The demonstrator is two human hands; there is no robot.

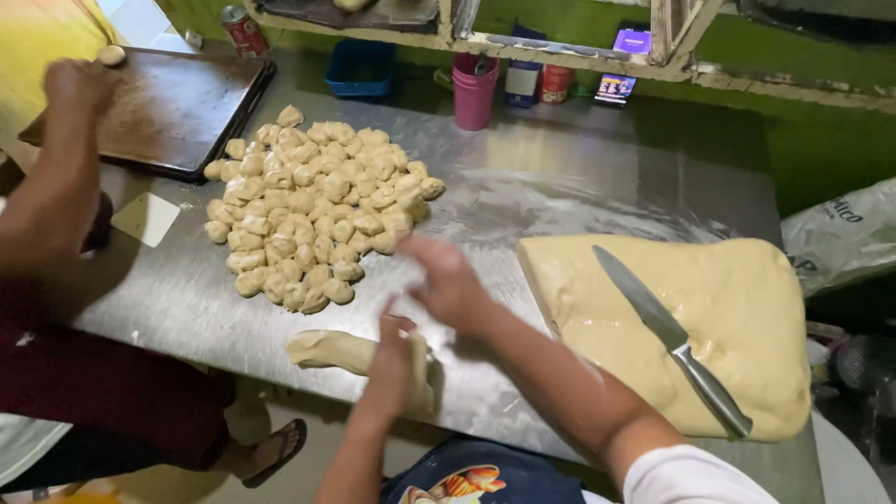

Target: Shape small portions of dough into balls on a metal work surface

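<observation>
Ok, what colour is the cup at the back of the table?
Pink cup, head view.

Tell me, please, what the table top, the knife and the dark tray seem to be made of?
Table top: probably stainless steel, a dull grey sheet with soft reflections and flour streaks. Knife, lying on the big dough slab: all metal by its look, with a bright blade and a silvery handle. Dark tray: likely worn metal, brownish with a raised rim, though the material is uncertain.

Bare desk (579,177) is lying open between the heap of dough pieces (313,201) and the dough slab (691,327); a knife (667,336) is resting across the slab, and tubs are crowding the back edge.
</observation>
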